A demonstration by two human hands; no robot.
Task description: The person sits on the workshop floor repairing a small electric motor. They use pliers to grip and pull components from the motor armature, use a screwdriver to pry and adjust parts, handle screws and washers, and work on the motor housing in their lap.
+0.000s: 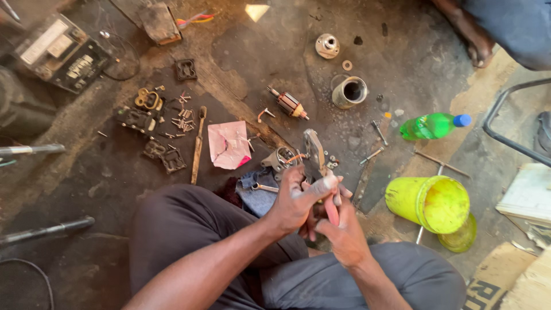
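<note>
A person is sitting cross-legged on a grimy concrete floor (69, 172), seen from above, with dark trousers filling the bottom of the view. Everything else is placed here relative to the pliers (319, 166) they are working with at centre.

A yellow plastic bucket (429, 202) is lying on its side to the right of the pliers. Above and to the right of the pliers, a green plastic bottle (431, 126) with a blue cap is lying flat. A crumpled pink paper (228, 144) is sitting to the left of the pliers, and just beyond it a long wooden-handled tool (198, 143). A metal cylinder housing (349, 91) is standing above the pliers, with a copper-wound motor armature (288, 104) up and to the left. Small screws (181, 120) are lying scattered far to the left.

The left hand (295, 201) is closing around the pliers' jaw end, with the thumb stretched along it. The right hand (343, 229) is gripping the pink-sleeved handles just below. Both hands are touching each other.
</note>
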